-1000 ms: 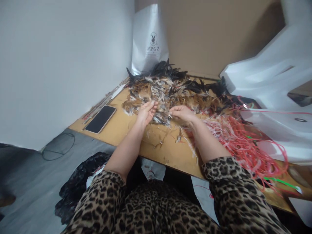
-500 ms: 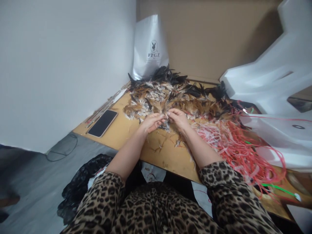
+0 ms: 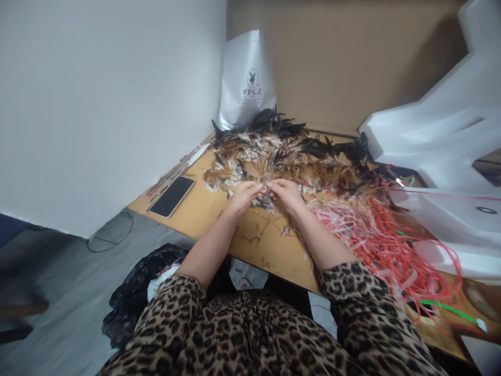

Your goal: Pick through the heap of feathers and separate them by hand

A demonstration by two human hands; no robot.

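Observation:
My left hand (image 3: pixel 246 194) and my right hand (image 3: pixel 285 192) meet over the table's middle, thumbs and fingers pinched, fingertips almost touching. A small tuft of brown feathers (image 3: pixel 258 169) fans out just beyond the fingertips and appears to be held between them at its base. Exactly where each finger grips is too small to make out. Behind the hands spreads a wide heap of feathers (image 3: pixel 270 141), black at the back, brown and whitish nearer me. To the right of my right hand lies a tangle of pink and red ribbon strips (image 3: pixel 376 235).
A phone (image 3: pixel 172 196) lies on the wooden table (image 3: pixel 211 214) at left, beside a white wall. A silver bag (image 3: pixel 246 68) stands at the back. White moulded foam (image 3: pixel 422 136) crowds the right side. A black plastic bag (image 3: pixel 136 292) rests on the floor.
The whole view has shifted slightly to the right and down. My hands stay pinched together in nearly the same place, with only small finger movement.

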